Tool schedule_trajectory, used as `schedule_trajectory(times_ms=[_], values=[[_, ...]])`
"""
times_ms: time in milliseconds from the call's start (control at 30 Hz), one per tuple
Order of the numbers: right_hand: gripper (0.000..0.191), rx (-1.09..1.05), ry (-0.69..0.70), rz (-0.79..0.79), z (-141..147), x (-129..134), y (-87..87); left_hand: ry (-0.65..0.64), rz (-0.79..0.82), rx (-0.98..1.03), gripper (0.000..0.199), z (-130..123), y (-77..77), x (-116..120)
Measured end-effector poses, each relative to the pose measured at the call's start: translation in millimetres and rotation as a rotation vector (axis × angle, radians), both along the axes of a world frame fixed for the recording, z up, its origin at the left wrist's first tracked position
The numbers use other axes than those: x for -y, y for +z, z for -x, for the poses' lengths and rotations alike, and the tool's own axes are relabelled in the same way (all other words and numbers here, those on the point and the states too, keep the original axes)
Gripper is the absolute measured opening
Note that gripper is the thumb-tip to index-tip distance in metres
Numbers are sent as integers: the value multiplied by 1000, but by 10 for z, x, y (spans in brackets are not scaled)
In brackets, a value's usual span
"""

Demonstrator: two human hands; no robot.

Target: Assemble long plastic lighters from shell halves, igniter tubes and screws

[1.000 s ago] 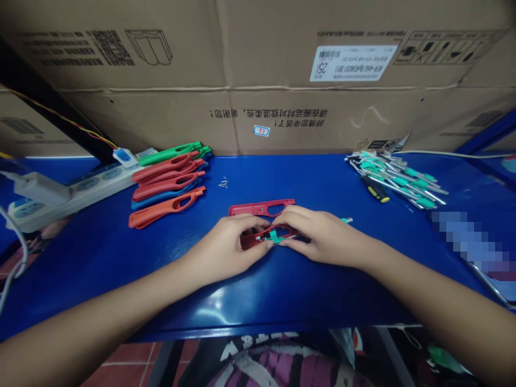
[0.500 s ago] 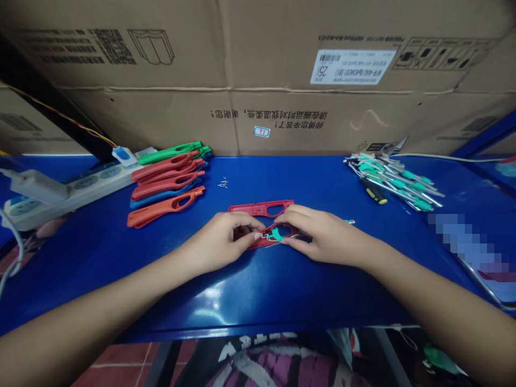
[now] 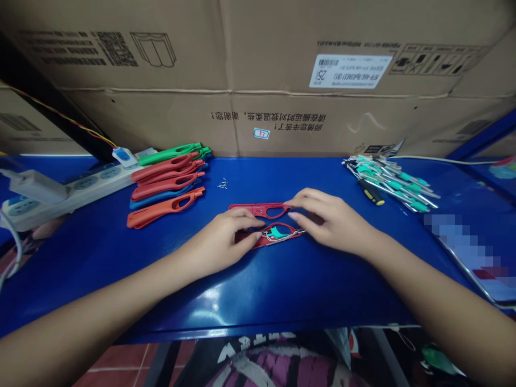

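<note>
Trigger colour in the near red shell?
The trigger is teal green, best seen in the head view.

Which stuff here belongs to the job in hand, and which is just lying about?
Likely part of the job:
near red shell, in the left hand
green part on it
far red shell, by the right hand
rod parts
tiny screws
screwdriver
coloured handles

Probably just lying about:
power strip
charger
phone
carton

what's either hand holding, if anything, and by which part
The left hand holds the near red shell by its left end. The right hand is at the right end of the far red shell; whether it grips is unclear.
</note>
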State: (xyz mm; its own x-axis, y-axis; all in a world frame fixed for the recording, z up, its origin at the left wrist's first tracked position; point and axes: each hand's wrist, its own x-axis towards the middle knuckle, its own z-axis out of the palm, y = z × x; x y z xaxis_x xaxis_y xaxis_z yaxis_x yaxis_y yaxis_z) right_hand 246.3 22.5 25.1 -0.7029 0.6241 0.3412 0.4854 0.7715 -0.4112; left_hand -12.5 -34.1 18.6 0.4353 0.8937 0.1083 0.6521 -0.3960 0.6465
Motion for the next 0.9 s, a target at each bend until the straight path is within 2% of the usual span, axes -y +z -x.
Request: schedule_trajectory(times_ms=[100, 233, 333, 400, 500, 600, 733, 900], values=[[30, 76, -271, -118, -92, -142, 23, -43, -45, -94, 36, -5, 73, 53], [35, 129, -594, -120, -318, -415, 25, -78, -68, -276, 52, 8, 143, 108], [31, 244, -731, -152, -598, -644, 12, -90, -85, -336, 47, 31, 142, 118], [28, 328, -877, -97, -813, -780, 1, -96, -96, -333, 44, 43, 121, 113], [32, 341, -1053, -65, -1088, -932, -32, -109, -124, -308, 41, 46, 73, 95], [32, 340, -1099, -48, -1233, -1029, -100, -121, -160, -290, 39, 41, 22, 69], [30, 317, -1110, -49, -1281, -1105, -193, -129, -207, -269, 37, 46, -32, 30], [34, 319, -1132, -24, -1310, -1125, -190, -146, -237, -260, 33, 62, -52, -1]])
